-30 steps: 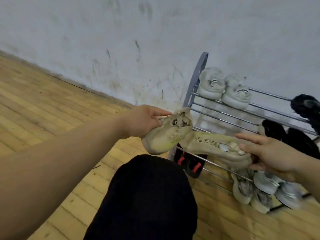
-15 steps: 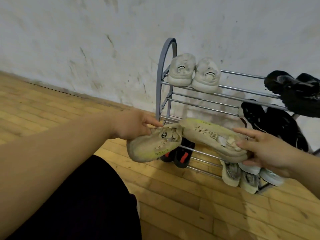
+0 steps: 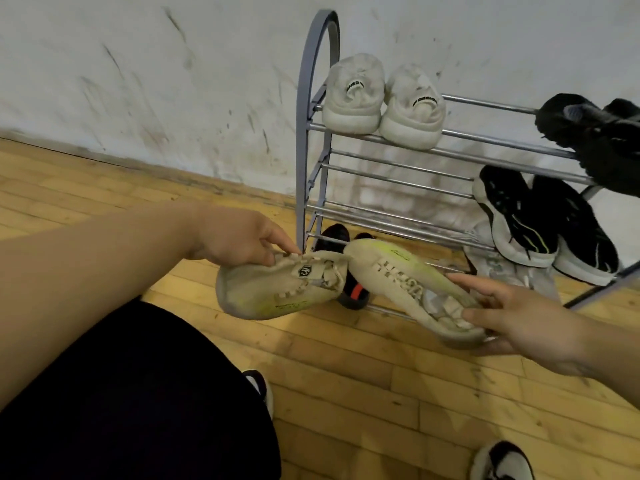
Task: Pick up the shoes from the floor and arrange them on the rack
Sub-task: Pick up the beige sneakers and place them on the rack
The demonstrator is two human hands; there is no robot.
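My left hand [image 3: 239, 237] pinches the collar of a beige and yellow sneaker [image 3: 277, 289], held sideways above the floor. My right hand [image 3: 519, 320] grips the heel of the matching sneaker [image 3: 408, 282], whose toe points up and left towards the first one. Both shoes hang in front of the lower left corner of the grey metal rack [image 3: 311, 109]. On the rack's top shelf sits a white pair [image 3: 381, 98].
Black shoes [image 3: 595, 140] lie on the top shelf at the right. A black and white pair [image 3: 540, 223] sits on a lower shelf. A black and red shoe [image 3: 353, 289] and a pale pair [image 3: 509, 271] rest at the bottom. My own feet [image 3: 502, 462] stand on the wooden floor.
The view has swung so the rack appears more upright and central. Both hands lowered the beige sneakers slightly in front of the rack's bottom shelves, and my knee dropped to the lower left.
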